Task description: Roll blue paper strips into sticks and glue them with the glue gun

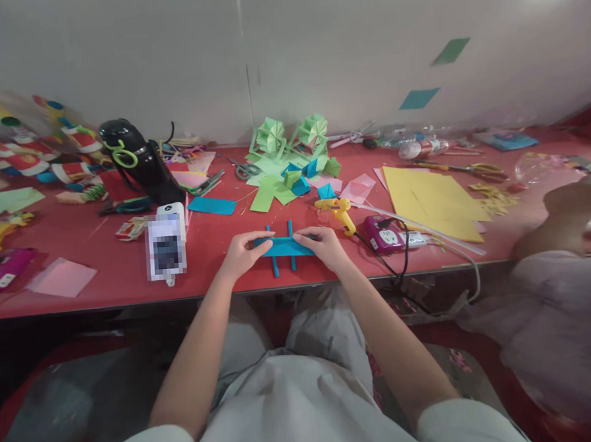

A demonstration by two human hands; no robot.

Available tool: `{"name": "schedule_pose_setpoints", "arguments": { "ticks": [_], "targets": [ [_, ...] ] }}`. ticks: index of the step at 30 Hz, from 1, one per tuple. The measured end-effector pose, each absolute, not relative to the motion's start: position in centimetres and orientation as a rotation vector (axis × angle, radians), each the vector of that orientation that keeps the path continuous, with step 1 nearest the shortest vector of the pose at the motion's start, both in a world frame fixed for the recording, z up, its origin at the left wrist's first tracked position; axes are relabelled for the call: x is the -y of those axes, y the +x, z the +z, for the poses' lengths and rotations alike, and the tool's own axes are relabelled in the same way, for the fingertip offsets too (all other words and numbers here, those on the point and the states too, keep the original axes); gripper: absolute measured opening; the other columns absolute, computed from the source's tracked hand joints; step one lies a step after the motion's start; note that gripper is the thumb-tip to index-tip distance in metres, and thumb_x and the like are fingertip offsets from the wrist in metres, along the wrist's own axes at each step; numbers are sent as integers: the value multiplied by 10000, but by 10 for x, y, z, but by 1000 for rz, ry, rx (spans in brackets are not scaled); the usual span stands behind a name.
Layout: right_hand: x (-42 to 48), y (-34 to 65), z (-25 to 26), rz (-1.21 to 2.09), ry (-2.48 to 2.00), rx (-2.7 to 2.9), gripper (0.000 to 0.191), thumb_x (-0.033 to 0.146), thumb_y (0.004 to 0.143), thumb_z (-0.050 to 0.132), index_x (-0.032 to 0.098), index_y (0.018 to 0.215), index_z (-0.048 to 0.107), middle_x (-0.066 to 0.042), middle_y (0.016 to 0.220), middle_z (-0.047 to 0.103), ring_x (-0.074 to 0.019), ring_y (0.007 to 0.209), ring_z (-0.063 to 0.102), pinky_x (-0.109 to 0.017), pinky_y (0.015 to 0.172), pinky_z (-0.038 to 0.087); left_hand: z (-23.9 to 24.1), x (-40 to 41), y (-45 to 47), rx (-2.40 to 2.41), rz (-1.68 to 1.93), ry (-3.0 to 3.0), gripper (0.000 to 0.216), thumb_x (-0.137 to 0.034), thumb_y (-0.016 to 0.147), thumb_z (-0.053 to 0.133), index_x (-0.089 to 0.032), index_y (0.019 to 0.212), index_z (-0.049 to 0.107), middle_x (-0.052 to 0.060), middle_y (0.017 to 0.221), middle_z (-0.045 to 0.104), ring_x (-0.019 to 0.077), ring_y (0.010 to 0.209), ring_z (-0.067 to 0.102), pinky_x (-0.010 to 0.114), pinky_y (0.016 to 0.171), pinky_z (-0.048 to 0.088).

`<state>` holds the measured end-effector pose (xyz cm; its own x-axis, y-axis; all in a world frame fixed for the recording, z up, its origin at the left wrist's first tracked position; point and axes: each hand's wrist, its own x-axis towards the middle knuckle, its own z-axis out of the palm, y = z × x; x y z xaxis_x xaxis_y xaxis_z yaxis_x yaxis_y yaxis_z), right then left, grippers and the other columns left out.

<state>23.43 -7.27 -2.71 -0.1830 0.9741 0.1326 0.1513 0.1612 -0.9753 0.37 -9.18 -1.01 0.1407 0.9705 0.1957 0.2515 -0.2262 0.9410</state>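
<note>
Both hands are at a strip of blue paper [288, 247] near the table's front edge. My left hand [245, 254] pinches its left end between thumb and fingers. At the right end, my right hand [322, 245] grips it the same way. The strip's far edge looks folded or rolled. Two thin blue paper rolls, a left one [276, 267] and a right one [293, 264], lie on the red table under the strip, pointing away from me. Just beyond my right hand rests a yellow glue gun [335, 209].
A purple power strip [384, 234] with cables sits to the right, beside yellow paper sheets [419, 197]. Green folded-paper models [270, 137] stand at the back. A black bottle [139, 160] and a phone [167, 245] are left. Another person's arm [555, 215] reaches in from the right.
</note>
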Motion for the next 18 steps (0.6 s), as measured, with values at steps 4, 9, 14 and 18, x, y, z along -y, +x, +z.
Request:
{"name": "schedule_pose_setpoints", "arguments": {
  "ticks": [4,9,14,18],
  "targets": [
    [74,238,-28,1133,-1086,1570,306,470,756,786,200,898,805,-65,916,792,-230,866,716,-327,761,548,-9,90,6,-1209,1117,1536,301,-462,805,747,-203,944,809,97,1006,795,286,1017,727,385,888,570],
    [75,241,-28,1122,-1064,1607,316,450,772,781,204,968,804,-74,962,793,-228,890,721,-325,769,550,-14,87,5,-1219,1125,1556,256,-429,753,800,-218,898,813,81,951,800,278,965,738,397,894,569],
    [76,241,-27,1140,-1063,1656,313,464,748,799,205,921,815,-69,906,794,-218,805,720,-314,700,555,-15,88,4,-1212,1061,1597,280,-438,729,817,-224,910,815,71,935,801,274,920,744,375,822,590],
    [77,240,-26,1156,-1071,1657,319,478,725,814,210,899,823,-58,851,793,-210,732,711,-306,644,551,-9,87,7,-1182,936,1626,298,-421,679,845,-223,901,819,65,909,804,281,875,755,367,776,604]
  ]
}}
